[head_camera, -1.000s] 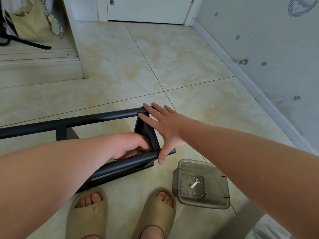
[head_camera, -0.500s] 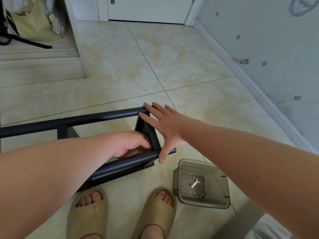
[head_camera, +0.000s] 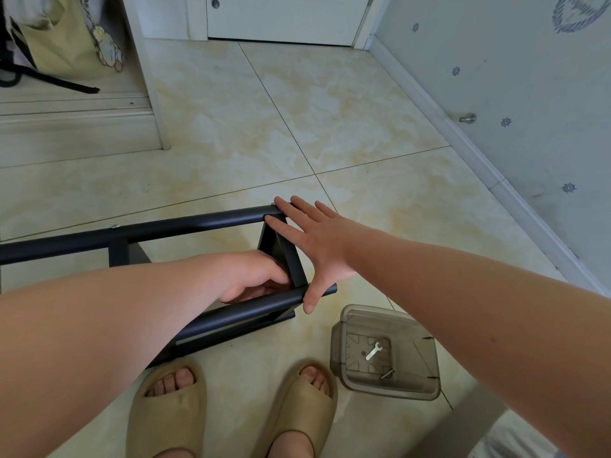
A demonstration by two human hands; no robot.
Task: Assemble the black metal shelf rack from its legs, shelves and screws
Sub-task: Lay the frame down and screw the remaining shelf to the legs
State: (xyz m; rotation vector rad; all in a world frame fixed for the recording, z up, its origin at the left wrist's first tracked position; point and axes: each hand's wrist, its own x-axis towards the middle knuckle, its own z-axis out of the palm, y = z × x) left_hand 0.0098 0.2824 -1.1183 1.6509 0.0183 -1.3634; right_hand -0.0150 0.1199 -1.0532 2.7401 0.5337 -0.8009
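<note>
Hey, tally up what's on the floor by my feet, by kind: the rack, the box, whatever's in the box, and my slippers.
Black rack frame: 1
Clear plastic box: 1
White wrench, in the box: 1
Dark screw, in the box: 1
Tan slippers: 2
Total: 6

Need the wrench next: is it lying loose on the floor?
No, the wrench lies inside the clear box, not on the tiles.
</note>
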